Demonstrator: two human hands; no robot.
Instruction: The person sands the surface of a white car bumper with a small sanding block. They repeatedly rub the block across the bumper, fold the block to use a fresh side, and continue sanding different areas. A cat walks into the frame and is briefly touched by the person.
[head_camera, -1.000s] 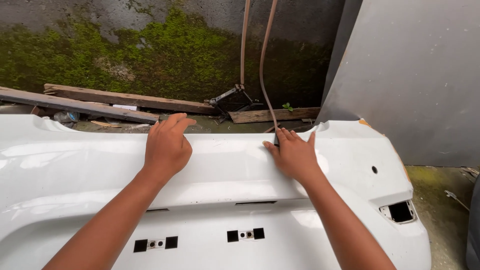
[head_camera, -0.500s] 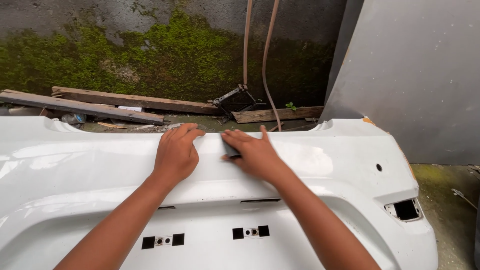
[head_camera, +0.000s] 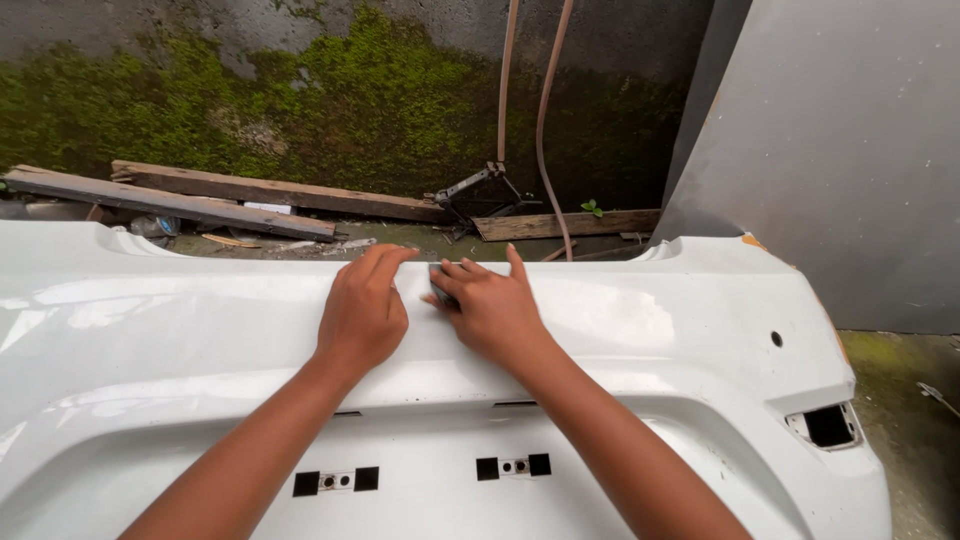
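Bumper (head_camera: 640, 320) sanding mid-pass: right hand (head_camera: 490, 310) presses a small dark sanding pad (head_camera: 441, 291), left hand (head_camera: 365, 310) flat, holding nothing; next needs steady pressure.

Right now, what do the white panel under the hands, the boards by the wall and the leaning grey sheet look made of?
White panel: likely painted plastic, a car bumper by its moulded curves and cut-outs; glossy, it mirrors the light.
Boards: weathered wood, with rough brown grain and dull edges.
Grey sheet: flat and matt, maybe primed metal or plastic; cannot tell.
Left hand and right hand lie flat on the panel.
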